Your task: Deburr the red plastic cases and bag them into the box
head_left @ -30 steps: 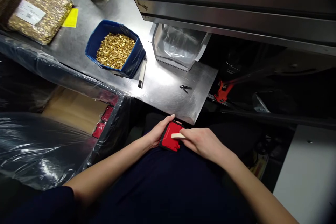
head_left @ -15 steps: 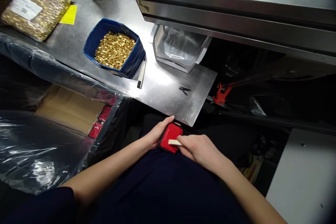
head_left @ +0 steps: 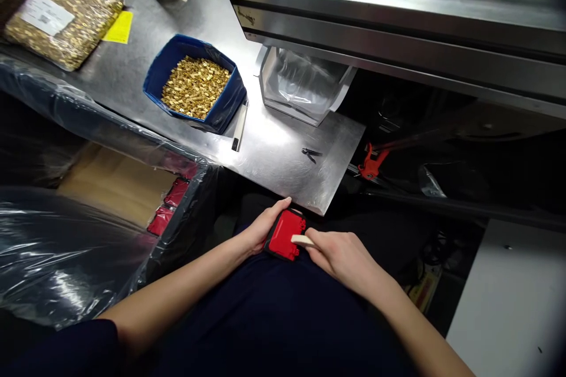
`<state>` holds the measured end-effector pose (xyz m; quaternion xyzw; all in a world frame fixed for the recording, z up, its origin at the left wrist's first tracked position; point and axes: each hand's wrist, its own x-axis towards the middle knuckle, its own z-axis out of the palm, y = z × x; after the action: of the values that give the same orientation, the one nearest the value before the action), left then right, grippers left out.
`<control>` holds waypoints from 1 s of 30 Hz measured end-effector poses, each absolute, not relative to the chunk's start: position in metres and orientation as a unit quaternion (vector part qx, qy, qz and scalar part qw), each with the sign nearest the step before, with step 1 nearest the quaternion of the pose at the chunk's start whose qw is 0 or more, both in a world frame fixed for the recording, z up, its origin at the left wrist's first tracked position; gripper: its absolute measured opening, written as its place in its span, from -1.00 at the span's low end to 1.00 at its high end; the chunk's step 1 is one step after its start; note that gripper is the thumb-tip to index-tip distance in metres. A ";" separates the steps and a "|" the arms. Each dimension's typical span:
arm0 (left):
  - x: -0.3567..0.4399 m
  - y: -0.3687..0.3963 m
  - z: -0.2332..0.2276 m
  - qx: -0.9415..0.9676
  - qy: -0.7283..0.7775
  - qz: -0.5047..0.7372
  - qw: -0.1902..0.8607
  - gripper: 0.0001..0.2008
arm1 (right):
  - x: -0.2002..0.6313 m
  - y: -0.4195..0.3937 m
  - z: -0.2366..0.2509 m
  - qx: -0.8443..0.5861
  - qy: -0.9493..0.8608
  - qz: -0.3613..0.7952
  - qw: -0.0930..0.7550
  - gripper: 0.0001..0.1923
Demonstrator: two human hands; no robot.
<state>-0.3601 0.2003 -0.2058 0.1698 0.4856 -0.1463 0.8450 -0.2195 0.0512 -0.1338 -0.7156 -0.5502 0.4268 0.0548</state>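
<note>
The left hand (head_left: 260, 228) is closed around a small red plastic part (head_left: 285, 234) and holds it by its left edge, just in front of the person's body and below the near edge of the metal counter (head_left: 283, 153). The right hand (head_left: 340, 256) is closed on a pale flat stick (head_left: 302, 240), and the tip of this stick lies on the right side of the red part. Both hands are close together, with only the part between them.

On the counter stands a blue bin (head_left: 194, 85) full of small brass-coloured pieces. Just beside the bin, to its right, lies a thin white tool (head_left: 239, 126). Further right a small dark clip (head_left: 312, 154) lies alone on the bare metal. Behind it stands a clear plastic container (head_left: 303, 85) under a steel machine front (head_left: 398, 17). At the far left lies a sealed bag of brass pieces (head_left: 62, 15), next to a yellow note (head_left: 118, 27). To the left of the person, a box lined with plastic film (head_left: 88, 235) has more red parts (head_left: 170, 203) at its edge.
</note>
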 end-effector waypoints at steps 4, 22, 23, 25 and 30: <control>-0.361 0.200 -0.204 0.171 0.485 -0.141 0.846 -0.55 | -0.222 0.053 -0.133 -0.719 -0.548 0.421 0.072 -0.84; -0.364 0.201 -0.206 0.194 0.477 -0.133 0.847 -0.50 | -0.229 0.051 -0.136 -0.729 -0.527 0.427 0.091 -0.85; -0.364 0.201 -0.205 0.194 0.478 -0.130 0.847 -0.50 | -0.230 0.050 -0.136 -0.729 -0.527 0.428 0.089 -0.86; -0.364 0.201 -0.205 0.192 0.479 -0.124 0.847 -0.50 | -0.233 0.051 -0.134 -0.721 -0.534 0.433 0.086 -0.87; -0.367 0.201 -0.203 0.157 0.463 -0.129 0.863 -0.47 | -0.215 0.067 -0.123 -0.719 -0.510 0.453 0.128 -0.86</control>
<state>-0.3668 0.2015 -0.2034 0.1571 0.4634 -0.1293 0.8625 -0.2147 0.0670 -0.1227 -0.7194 -0.5102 0.4535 0.1284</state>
